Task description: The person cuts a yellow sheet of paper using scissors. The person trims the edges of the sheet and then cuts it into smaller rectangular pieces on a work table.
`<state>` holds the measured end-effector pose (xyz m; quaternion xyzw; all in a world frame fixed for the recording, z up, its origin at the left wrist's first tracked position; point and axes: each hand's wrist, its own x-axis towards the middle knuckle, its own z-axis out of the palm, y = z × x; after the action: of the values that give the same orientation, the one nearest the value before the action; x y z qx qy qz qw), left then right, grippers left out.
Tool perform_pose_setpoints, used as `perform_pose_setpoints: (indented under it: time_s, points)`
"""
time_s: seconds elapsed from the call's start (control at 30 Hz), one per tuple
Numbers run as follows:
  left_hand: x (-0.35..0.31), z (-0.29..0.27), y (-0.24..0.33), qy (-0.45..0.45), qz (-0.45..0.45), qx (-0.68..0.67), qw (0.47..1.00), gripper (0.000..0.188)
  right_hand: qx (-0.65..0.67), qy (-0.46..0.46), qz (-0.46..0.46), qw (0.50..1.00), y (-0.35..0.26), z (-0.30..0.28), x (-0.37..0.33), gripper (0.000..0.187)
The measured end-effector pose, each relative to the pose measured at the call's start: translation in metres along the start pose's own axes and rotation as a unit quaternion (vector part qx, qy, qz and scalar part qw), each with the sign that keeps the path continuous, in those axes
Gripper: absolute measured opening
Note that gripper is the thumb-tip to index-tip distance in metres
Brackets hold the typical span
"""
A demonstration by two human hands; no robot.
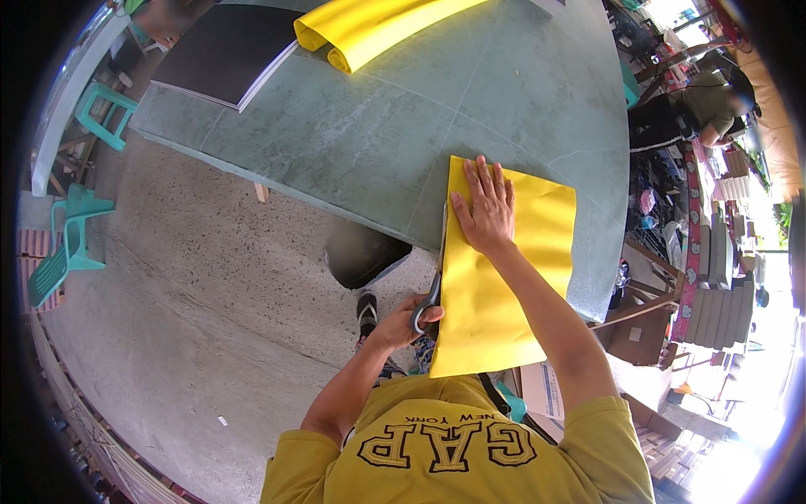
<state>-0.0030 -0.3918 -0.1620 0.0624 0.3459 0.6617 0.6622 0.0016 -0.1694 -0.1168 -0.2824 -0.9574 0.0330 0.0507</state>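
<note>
Head view looks straight down on a person in a yellow printed T-shirt [457, 454] working at the near edge of a grey-green stone-topped table [353, 134]. Lying partly on that table and hanging over its near edge is a bright yellow sheet of paper [504, 286], rectangular and flat. The right hand [485, 208] lies palm down on the upper left part of the sheet, fingers spread and extended, pressing it to the table top without gripping anything. The left hand [401, 323] is closed around the grey handles of a pair of scissors [431, 296], fingers through the loops, held at the left edge of the yellow sheet just beyond the table's rim; the blades run up along that edge, and how far apart they stand cannot be told. At the far side of the table rests a rolled-up yellow sheet [369, 29], and beside it to the left a black-covered pad with white page edges [227, 50]. Teal plastic chairs [71, 244] stand on the speckled concrete floor [210, 277] well to the left.
</note>
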Motion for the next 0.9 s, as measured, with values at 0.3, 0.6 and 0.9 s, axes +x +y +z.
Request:
perform_pose_setpoints:
  time_s: [0.3,0.6,0.9]
  points:
    - [0.005,-0.002,0.010,0.116,0.134,0.206,0.963,0.031,-0.005,-0.007,0.002,1.000,-0.002,-0.002,0.000,0.059]
    - [0.010,0.004,0.022,0.116,0.068,0.126,0.983,0.037,0.005,-0.008,0.004,1.000,-0.004,-0.004,0.000,0.059]
    - [0.019,0.027,0.048,0.029,0.043,-0.029,0.998,0.033,0.011,-0.002,-0.006,1.000,0.000,-0.002,-0.002,0.060]
